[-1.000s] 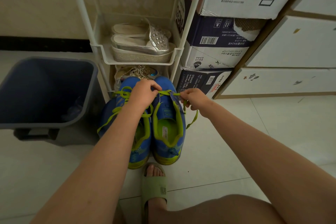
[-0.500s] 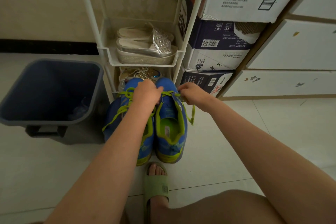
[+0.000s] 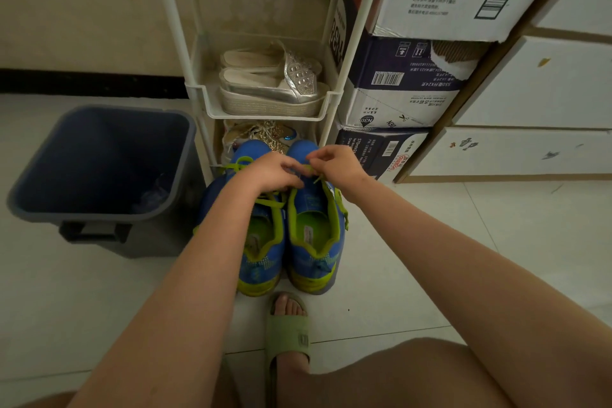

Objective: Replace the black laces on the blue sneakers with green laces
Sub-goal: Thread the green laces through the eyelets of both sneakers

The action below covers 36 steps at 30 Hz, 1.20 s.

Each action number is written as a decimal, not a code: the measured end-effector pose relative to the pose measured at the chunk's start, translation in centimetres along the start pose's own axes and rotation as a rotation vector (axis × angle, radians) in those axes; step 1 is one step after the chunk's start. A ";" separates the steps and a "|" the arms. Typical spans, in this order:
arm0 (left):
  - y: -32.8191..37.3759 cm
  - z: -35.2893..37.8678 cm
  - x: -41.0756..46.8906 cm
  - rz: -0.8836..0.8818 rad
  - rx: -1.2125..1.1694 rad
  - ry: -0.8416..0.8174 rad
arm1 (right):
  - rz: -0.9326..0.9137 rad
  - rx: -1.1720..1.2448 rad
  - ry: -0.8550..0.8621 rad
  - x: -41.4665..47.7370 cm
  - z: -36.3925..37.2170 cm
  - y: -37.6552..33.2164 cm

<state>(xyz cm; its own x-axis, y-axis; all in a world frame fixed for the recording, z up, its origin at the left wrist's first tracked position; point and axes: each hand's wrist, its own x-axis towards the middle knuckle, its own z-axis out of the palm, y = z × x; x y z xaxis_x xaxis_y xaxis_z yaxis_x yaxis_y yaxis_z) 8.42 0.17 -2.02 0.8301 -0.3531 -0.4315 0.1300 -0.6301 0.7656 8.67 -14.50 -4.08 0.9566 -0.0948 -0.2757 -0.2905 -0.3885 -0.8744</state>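
Observation:
Two blue sneakers with lime-green trim stand side by side on the floor, toes away from me: the left sneaker point(image 3: 261, 252) and the right sneaker point(image 3: 314, 235). Green laces point(image 3: 270, 202) run through their eyelets, and a loose end hangs down the right shoe's side point(image 3: 341, 205). My left hand point(image 3: 273, 172) and my right hand point(image 3: 337, 164) meet over the right sneaker's front, fingers curled and pinching the green lace between them. The lacing under my hands is hidden. No black laces are visible.
A dark blue bin point(image 3: 99, 162) stands on the floor left of the sneakers. Behind them rises a white shoe rack point(image 3: 265, 106) with silver sandals. Stacked cardboard boxes point(image 3: 404, 86) and white drawers point(image 3: 530, 149) are at the right. My foot in a green slipper point(image 3: 288, 331) is near.
My right hand has moved left toward my left hand, and both now meet over the right sneaker's front. The lace end that was stretched out to the right hangs slacker.

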 end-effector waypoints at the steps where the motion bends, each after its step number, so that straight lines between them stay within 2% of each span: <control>1: 0.2 -0.2 -0.1 -0.018 -0.035 -0.056 | 0.003 0.020 0.023 0.1 0.1 -0.1; 5: 0.7 -0.3 -0.1 -0.144 -0.134 -0.115 | -0.005 0.011 0.044 0.3 0.9 -0.6; 8: 0.2 -0.3 0.0 -0.111 -0.235 -0.108 | -0.021 -0.031 0.036 -0.1 1.2 -0.8; 13: 0.2 0.0 0.0 -0.117 -0.087 -0.061 | -0.049 -0.030 0.031 -0.2 1.3 -0.6; 15: 0.3 0.2 0.3 -0.148 -0.114 0.000 | -0.067 -0.030 0.013 -0.4 1.0 -0.6; 17: 0.2 0.3 0.6 -0.149 -0.172 0.093 | -0.100 -0.122 -0.046 -0.6 0.4 -0.6; 20: -0.4 1.0 0.7 -0.112 -0.116 0.202 | -0.131 -0.228 -0.146 -1.0 -0.8 -0.1; 23: -0.6 1.8 0.8 -0.100 -0.082 0.306 | -0.175 -0.341 -0.129 -1.1 -1.1 0.0; 26: -0.6 2.0 1.1 -0.100 -0.026 0.405 | -0.186 -0.429 -0.029 -1.0 -0.6 -0.3; 29: -0.4 2.4 0.6 -0.037 0.153 0.424 | -0.170 -0.621 0.065 -1.0 -0.7 -0.2; 32: -0.2 2.6 0.4 -0.022 0.223 0.399 | -0.173 -0.764 0.033 -1.1 -0.8 -0.1; 36: -0.2 2.5 0.6 -0.052 0.255 0.322 | -0.172 -0.828 0.030 -1.2 -0.3 -0.4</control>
<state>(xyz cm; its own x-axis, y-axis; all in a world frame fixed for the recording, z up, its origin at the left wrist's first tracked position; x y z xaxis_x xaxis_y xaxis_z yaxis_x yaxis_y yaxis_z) 7.56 -1.72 -3.63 0.9586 -0.1068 -0.2641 0.0715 -0.8071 0.5861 7.67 -14.49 -3.31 0.9895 0.0078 -0.1445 -0.0401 -0.9449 -0.3250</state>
